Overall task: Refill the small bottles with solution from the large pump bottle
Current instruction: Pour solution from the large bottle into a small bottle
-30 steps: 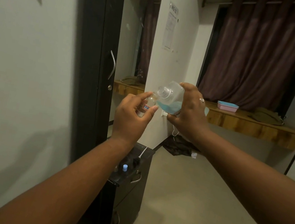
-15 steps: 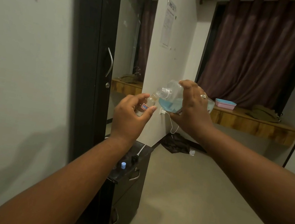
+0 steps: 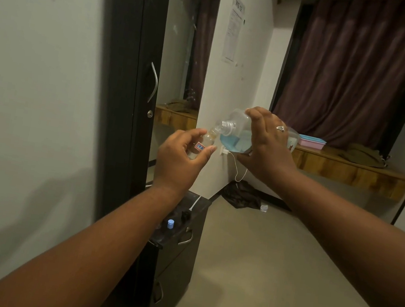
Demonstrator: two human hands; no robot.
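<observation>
Two hands raised at chest height, w/ bottles meeting mouth to mouth. Left hand (image 3: 178, 160) grips the small bottle (image 3: 204, 145) betw. thumb and curled fingers; bottle leans right, red-and-blue label facing the camera, contents hard to tell. Right hand (image 3: 268, 148), ring on one finger, wraps over the large bottle (image 3: 236, 135), tipped nearly horizontal, pump off, threaded neck pointing left and just touching the small bottle's mouth. Blue solution pools along the large bottle's lower side. Can't tell if liquid is flowing. Below the arms, a black drawer cabinet (image 3: 178, 261) carries a small blue cap (image 3: 170, 224) on its top surface. Pink-and-blue tray (image 3: 311, 142) sits on the wooden shelf (image 3: 348, 171) under maroon curtains (image 3: 358, 66).
</observation>
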